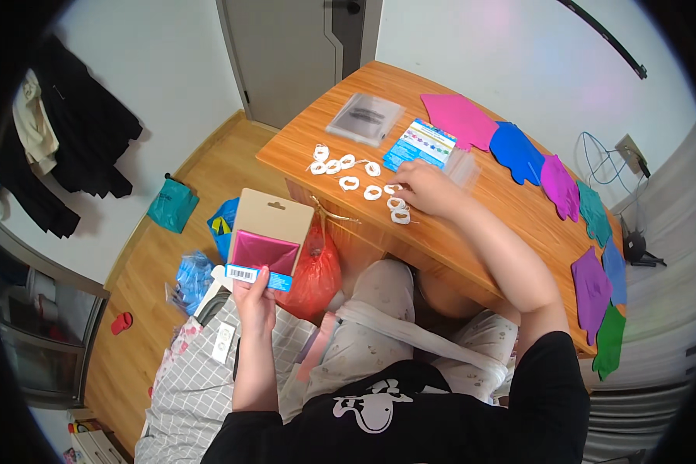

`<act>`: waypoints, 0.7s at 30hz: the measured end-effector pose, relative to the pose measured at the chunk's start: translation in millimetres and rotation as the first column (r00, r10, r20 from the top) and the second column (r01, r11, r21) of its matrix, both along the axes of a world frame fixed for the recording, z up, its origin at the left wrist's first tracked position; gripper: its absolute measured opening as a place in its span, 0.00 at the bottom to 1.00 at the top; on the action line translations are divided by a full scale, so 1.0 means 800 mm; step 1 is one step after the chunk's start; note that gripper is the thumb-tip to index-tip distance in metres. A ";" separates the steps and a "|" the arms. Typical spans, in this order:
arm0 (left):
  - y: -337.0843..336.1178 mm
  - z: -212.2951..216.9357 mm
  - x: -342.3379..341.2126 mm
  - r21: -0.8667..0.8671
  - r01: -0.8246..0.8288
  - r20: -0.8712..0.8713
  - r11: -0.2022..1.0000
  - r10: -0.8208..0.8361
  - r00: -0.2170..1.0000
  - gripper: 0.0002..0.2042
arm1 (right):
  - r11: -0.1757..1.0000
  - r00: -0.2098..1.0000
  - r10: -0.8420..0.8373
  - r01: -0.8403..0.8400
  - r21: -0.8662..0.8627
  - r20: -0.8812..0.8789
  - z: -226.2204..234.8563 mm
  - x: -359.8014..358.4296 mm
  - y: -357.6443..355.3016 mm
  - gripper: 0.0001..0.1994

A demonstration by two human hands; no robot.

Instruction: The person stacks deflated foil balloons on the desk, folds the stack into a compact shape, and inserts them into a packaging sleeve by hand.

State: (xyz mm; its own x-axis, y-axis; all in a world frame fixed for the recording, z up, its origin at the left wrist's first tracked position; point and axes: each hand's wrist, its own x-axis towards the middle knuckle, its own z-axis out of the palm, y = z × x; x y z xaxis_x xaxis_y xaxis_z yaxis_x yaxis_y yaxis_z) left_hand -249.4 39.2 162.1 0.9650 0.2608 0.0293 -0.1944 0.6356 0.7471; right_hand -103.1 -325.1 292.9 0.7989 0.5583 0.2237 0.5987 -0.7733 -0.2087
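Note:
My left hand grips the lower edge of a tan cardboard card with a hang hole. A folded magenta sheet lies against the card, above a blue strip with a barcode label. Over the table's near edge, my right hand has its fingers pinched at a small white string coil. Several more white coils lie in loose rows to its left, and others sit just under the hand. A blue printed card and clear plastic sleeves lie beyond the hand.
A stack of clear bags lies on the wooden table. Flat star-like foil pieces in pink, blue, purple and green line its far and right edges. A red plastic bag hangs beside the table.

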 end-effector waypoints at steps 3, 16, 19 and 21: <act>-0.028 0.007 0.005 -0.068 0.045 -0.050 0.997 -0.048 0.998 0.21 | 1.000 1.000 -0.002 0.002 -0.002 -0.028 -0.007 0.014 -0.008 0.09; -0.128 0.035 0.014 -0.184 0.359 0.048 0.915 -0.357 0.933 0.23 | 0.851 0.997 0.022 0.019 0.525 -0.072 0.063 -0.110 0.071 0.07; -0.146 0.036 0.013 -0.177 0.418 0.099 0.891 -0.407 0.908 0.23 | 0.899 0.990 0.034 0.030 0.437 -0.138 0.053 -0.119 0.075 0.08; -0.152 0.033 0.012 -0.151 0.473 0.143 0.868 -0.454 0.879 0.22 | 0.919 0.985 0.036 0.033 0.392 -0.168 0.047 -0.121 0.072 0.09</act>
State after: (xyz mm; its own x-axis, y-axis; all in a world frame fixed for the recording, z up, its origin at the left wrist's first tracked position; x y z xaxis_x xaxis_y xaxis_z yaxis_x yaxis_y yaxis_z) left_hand -240.2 -82.6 188.4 0.9702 -0.2062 0.1274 0.0881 0.7895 0.6073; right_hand -200.0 -267.3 330.5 0.8434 0.4544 0.2867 0.5287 -0.6074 -0.5929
